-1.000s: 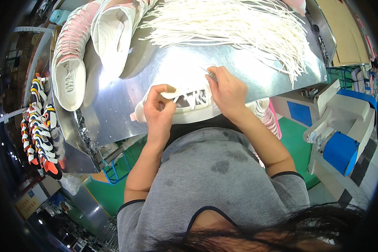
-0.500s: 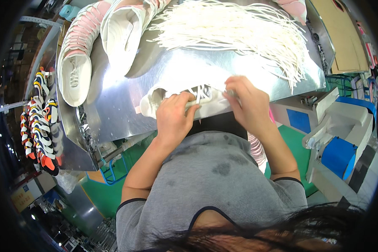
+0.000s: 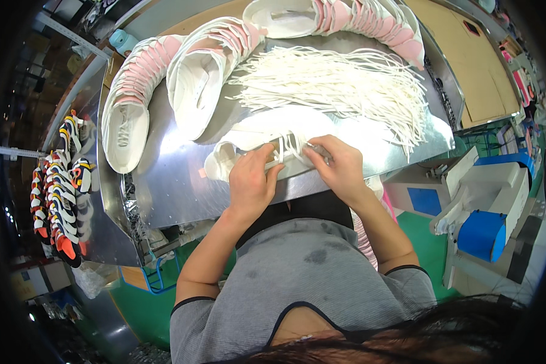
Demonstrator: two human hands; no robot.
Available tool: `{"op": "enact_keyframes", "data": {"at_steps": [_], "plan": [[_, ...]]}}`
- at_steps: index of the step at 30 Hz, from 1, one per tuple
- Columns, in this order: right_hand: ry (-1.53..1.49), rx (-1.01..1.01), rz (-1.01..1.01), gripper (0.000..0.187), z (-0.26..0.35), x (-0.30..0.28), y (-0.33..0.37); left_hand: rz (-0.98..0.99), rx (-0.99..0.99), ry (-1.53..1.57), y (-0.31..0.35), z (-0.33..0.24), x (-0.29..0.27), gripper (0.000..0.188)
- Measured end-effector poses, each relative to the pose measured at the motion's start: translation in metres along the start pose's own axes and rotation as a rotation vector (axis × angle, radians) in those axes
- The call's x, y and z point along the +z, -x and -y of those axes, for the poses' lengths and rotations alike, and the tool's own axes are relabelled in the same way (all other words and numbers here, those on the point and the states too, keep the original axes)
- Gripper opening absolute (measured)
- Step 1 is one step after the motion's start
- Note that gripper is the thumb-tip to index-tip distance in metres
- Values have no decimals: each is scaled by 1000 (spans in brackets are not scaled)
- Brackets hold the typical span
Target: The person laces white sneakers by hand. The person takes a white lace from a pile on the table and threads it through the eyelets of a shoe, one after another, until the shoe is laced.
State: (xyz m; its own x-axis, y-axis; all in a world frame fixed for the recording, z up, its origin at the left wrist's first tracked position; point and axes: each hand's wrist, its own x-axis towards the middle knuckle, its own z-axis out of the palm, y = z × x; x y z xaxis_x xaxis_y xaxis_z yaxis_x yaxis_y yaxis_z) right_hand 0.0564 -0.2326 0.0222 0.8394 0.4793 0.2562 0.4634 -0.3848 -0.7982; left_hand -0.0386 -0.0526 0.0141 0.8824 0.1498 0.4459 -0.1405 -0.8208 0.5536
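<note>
A white sneaker [image 3: 242,137] lies on its side along the near edge of the metal table, its opening toward the left. A white shoelace [image 3: 289,144] crosses its eyelets in loose loops. My left hand [image 3: 253,179] is closed on the near side of the sneaker, fingers by the opening and the lacing. At the toe end of the lacing, my right hand [image 3: 338,167] pinches the shoelace between thumb and fingers. The exact spot of that pinch is partly hidden.
A wide pile of loose white laces [image 3: 340,82] lies beyond the sneaker. Nested rows of pink-and-white shoe uppers [image 3: 127,115] stand at the left and far side of the metal table [image 3: 164,188]. A grey machine with blue pads [image 3: 482,233] is at the right.
My right hand has come down and left, from above the toe to the lacing. My left hand stays on the sneaker. The view has tilted, showing more of the table's far side.
</note>
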Motion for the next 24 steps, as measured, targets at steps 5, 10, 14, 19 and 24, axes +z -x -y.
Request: {"op": "enact_keyframes", "data": {"at_steps": [5,10,14,19,24], "plan": [[-14,-35,-76,13,-45,49,-13,272,-229,-250,-6,15,0,27],[53,-1,-86,8,-44,59,-7,206,-264,-261,-19,29,13,23],[102,10,-73,9,-43,59,-7,136,-369,208,-9,49,20,20],[136,39,-73,10,-40,60,-7,306,-447,668,6,43,-2,14],[53,21,-74,13,-45,58,-8,336,-467,703,6,42,-5,19]]}}
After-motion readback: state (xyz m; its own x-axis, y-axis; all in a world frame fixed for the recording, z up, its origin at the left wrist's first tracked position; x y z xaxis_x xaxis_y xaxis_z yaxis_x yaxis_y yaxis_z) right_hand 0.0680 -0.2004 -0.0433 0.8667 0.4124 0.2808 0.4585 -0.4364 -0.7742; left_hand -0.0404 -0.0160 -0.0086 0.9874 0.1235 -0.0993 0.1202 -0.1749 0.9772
